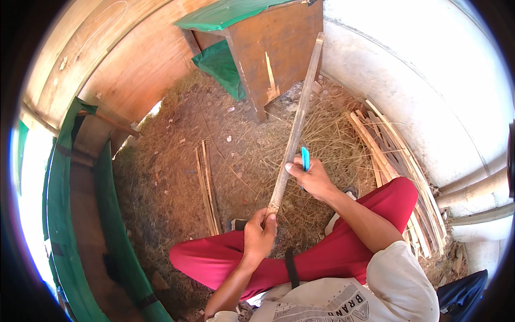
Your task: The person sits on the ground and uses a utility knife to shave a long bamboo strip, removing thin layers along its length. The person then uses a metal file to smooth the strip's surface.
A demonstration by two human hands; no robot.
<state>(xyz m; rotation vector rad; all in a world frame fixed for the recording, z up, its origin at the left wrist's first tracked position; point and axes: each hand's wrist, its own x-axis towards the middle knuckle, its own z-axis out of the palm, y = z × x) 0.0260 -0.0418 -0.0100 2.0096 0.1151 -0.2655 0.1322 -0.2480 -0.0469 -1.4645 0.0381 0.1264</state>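
The person sits cross-legged in red trousers on ground strewn with dry grass. A long bamboo strip runs from the lap up and away toward a wooden box with a green cover.

The left hand is closed in a full grip around the near end of the bamboo strip, just above the knees. The right hand sits a little farther up the strip on its right side, fingers curled around a knife with a blue handle, thumb pressed against the strip; the blade itself is hidden behind the strip and the hand.

The work in hand looks like shaving or splitting the strip. To do it well, the near-end grip should be firm so the strip cannot twist, the blade should keep a shallow angle along the grain, and the thumb should stay behind the edge.

Right of the strip, a pile of split slats lies along a white wall. Left of it, two thin slats lie on the grass.
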